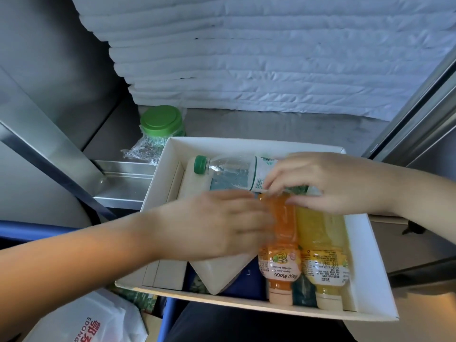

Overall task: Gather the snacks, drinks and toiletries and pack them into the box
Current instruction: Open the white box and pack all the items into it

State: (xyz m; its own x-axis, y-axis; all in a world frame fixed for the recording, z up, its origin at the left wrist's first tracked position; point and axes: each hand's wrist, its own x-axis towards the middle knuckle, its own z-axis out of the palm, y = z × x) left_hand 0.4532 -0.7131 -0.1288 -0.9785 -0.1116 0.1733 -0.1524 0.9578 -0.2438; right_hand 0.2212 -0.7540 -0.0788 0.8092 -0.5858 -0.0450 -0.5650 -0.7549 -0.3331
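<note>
A white cardboard box (370,267) lies open in front of me. Inside, an orange Mogu Mogu bottle (281,257) and a yellow juice bottle (323,257) lie side by side, caps toward me. Across the far side lies a clear water bottle (232,172) with a green cap. A white pouch (217,272) sits under my left hand. My left hand (212,225) reaches in with straight fingers touching the orange bottle's base. My right hand (328,181) hovers over the water bottle's label end, its fingertips curled onto the bottles.
A green-lidded jar (161,123) in crinkled plastic wrap stands behind the box's far left corner. A stack of white padded sheets (271,58) fills the back. A metal ledge (123,178) lies left of the box. A white plastic bag (81,322) sits at the lower left.
</note>
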